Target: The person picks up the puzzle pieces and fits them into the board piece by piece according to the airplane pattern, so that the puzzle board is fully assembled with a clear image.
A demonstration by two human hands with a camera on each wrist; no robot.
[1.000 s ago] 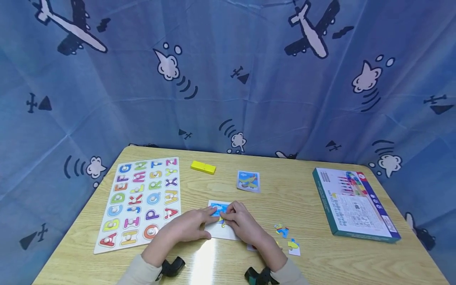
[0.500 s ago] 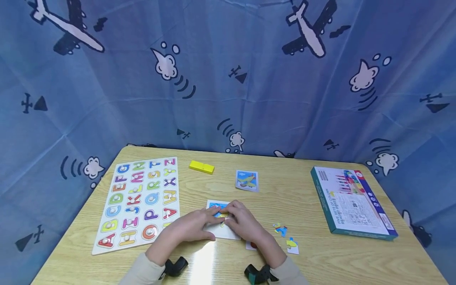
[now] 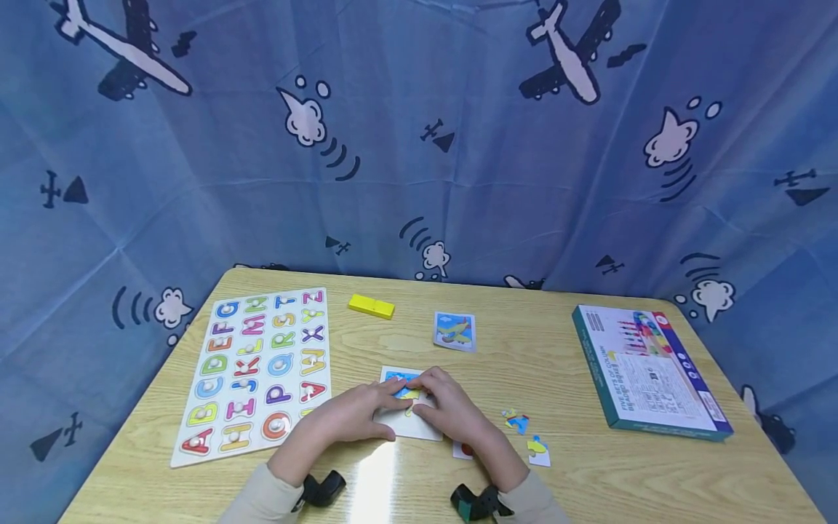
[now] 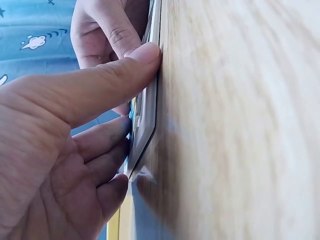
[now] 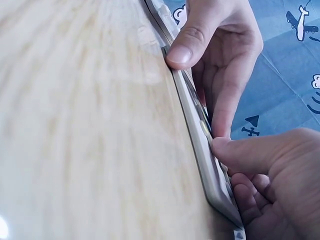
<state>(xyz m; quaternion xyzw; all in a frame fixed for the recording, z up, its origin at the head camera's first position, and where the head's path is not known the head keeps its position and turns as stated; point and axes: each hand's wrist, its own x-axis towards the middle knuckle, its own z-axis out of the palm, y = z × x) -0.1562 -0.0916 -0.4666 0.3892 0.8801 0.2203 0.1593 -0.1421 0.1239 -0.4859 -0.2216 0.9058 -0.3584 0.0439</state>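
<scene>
A white-bordered jigsaw board (image 3: 415, 431) with a partly visible blue-and-yellow picture lies flat between the two hands. My left hand (image 3: 353, 413) rests on its left side, fingers extended over the picture; in the left wrist view the thumb (image 4: 145, 54) touches the board's near edge. My right hand (image 3: 448, 407) bends over the right side, thumb and fingers pinching a puzzle piece (image 3: 409, 410) at the board's surface. The fingers hide much of that piece. Right of the hand lie loose puzzle pieces (image 3: 538, 451), and one with a red patch (image 3: 465, 450) is partly under the right wrist.
An airplane picture card (image 3: 455, 332) lies behind the board. A yellow block (image 3: 371, 306) is at the back, an alphabet peg board (image 3: 252, 375) at the left. A large box (image 3: 651, 371) sits at the right, before a blue airplane-print curtain (image 3: 393, 131).
The right hand brought the pinched piece down onto the board, and the left fingers shifted slightly right over the picture. Over the last half second the hands have barely moved.
</scene>
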